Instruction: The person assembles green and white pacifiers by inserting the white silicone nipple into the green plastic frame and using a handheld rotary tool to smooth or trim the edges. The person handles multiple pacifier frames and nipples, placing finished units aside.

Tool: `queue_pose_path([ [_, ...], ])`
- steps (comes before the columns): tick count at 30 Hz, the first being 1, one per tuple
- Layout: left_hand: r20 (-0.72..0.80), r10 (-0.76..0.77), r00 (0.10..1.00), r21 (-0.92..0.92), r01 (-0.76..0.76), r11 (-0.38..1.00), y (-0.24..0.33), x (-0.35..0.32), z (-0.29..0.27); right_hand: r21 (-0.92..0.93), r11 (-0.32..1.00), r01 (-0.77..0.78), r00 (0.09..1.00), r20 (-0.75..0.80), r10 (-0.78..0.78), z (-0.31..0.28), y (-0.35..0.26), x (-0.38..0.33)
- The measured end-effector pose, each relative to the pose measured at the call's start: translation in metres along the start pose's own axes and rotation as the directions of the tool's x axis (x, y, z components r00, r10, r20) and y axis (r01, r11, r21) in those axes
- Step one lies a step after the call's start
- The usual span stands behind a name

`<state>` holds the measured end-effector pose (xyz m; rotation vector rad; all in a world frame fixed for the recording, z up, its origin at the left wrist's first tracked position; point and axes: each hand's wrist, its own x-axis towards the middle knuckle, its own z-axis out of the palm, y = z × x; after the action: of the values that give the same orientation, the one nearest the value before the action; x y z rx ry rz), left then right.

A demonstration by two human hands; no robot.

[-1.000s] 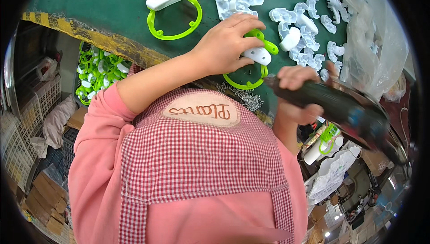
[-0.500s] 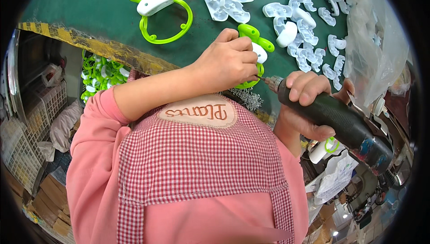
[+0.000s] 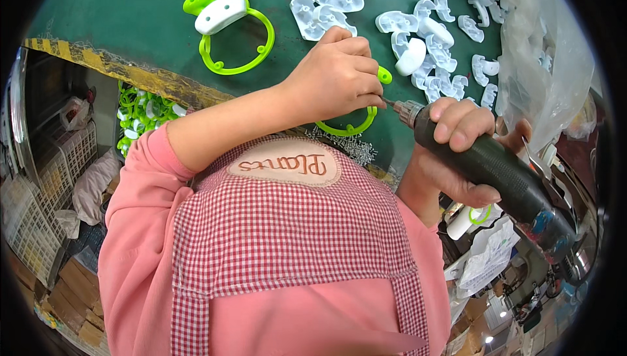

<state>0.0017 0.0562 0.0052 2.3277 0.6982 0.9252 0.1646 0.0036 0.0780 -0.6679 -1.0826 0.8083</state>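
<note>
My right hand grips a black electric screwdriver, its thumb under the body and its fingers over the top. The driver's bit points left and meets the fingertips of my left hand. That left hand is closed in a pinch at the bit's tip; anything between the fingers is hidden. Under it lies a bright green plastic ring, with one green knob showing past the knuckles. Beside the ring, at the table's near edge, small silvery screws sit in a heap.
On the green table lies another green ring with a white piece. Several loose white plastic shells spread across the far right, by a clear plastic bag. Below the striped edge is a heap of green-and-white parts.
The left hand has shifted slightly right, now covering the white piece on the ring beneath it. Its fingertips have come to the bit's tip. The screwdriver has moved slightly right.
</note>
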Motion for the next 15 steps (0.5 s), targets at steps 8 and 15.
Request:
queue_pose_path([
  [8,0.01,-0.105,0.994,0.051,0.105,0.993,-0.009,-0.012,0.005,-0.321,0.947,0.026,0.981,0.192,0.039,-0.021,0.019,0.005],
  [15,0.009,-0.111,0.994,-0.032,0.111,0.993,-0.012,-0.01,0.007,-0.064,0.991,-0.118,0.903,0.408,0.134,-0.038,0.047,0.007],
])
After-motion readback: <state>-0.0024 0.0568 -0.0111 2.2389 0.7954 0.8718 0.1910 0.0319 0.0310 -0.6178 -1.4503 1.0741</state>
